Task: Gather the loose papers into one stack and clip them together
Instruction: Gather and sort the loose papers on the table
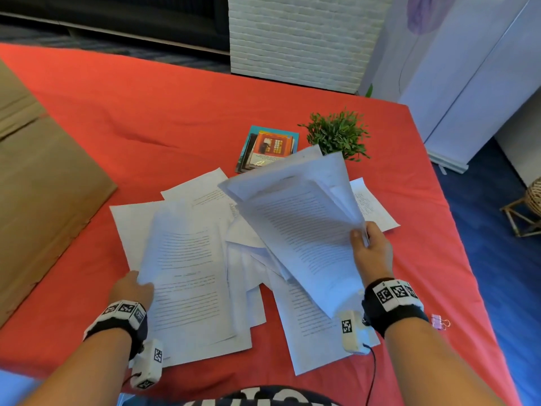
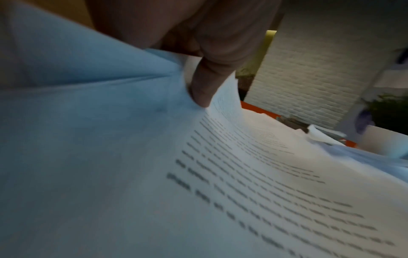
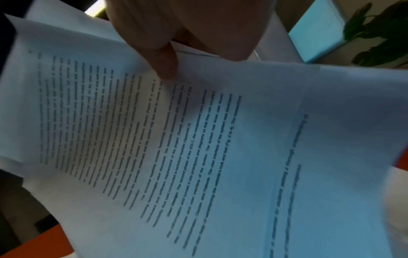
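My right hand (image 1: 371, 251) pinches a fanned bunch of sheets (image 1: 298, 218) by one edge, lifted over the pile. My left hand (image 1: 133, 290) pinches a page (image 1: 187, 276) w/ thumb on top. Sheets are uneven, so some could slip out. Clip (image 1: 440, 321) sits by my right wrist.

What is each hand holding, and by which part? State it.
The right hand pinches a raised bundle of papers at its right edge. The left hand grips a printed sheet by its left edge, lifting it.
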`<state>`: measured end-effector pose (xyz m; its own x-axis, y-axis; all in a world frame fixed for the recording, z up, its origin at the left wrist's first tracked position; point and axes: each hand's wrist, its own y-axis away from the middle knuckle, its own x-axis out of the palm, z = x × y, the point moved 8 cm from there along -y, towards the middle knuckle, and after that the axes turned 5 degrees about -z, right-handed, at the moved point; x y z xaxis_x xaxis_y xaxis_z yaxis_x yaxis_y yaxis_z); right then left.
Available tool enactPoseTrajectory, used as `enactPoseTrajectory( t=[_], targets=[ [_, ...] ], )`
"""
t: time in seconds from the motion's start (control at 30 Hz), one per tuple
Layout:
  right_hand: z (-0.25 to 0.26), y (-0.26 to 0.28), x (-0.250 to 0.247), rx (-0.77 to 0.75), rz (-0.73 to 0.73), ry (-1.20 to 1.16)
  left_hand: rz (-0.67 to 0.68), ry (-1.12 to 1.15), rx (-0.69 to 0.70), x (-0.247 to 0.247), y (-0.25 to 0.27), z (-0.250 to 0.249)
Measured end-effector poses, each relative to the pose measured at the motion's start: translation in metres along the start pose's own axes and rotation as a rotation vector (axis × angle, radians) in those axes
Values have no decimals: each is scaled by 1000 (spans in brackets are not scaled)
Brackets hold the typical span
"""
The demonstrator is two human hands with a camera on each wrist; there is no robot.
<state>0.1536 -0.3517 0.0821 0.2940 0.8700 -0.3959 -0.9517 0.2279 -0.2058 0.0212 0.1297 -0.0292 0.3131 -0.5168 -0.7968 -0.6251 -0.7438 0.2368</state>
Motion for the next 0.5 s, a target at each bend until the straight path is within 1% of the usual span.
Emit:
enactPoseTrajectory(
  t=[0.07,0.17,0.2,0.3,0.33,0.43,0.5],
  targets=[
    [12,-6,5,-34,5,23,-91,11,86,-8,5,-15],
    [20,-15,15,-22,37,49,-243,86,217,-30,20,-40],
    [17,-17,18,11,54,29,-264,128,240,-35,25,-47],
    [-1,-16,29,153,105,-54,-290,300,225,-57,43,-63],
    [-9,-13,32,203,126,-94,-318,329,238,-67,49,-69],
    [-24,-2,40,308,179,-184,-462,361,312,-104,59,-91],
    [-30,3,42,341,185,-210,-552,369,378,-125,58,-105]
  ],
)
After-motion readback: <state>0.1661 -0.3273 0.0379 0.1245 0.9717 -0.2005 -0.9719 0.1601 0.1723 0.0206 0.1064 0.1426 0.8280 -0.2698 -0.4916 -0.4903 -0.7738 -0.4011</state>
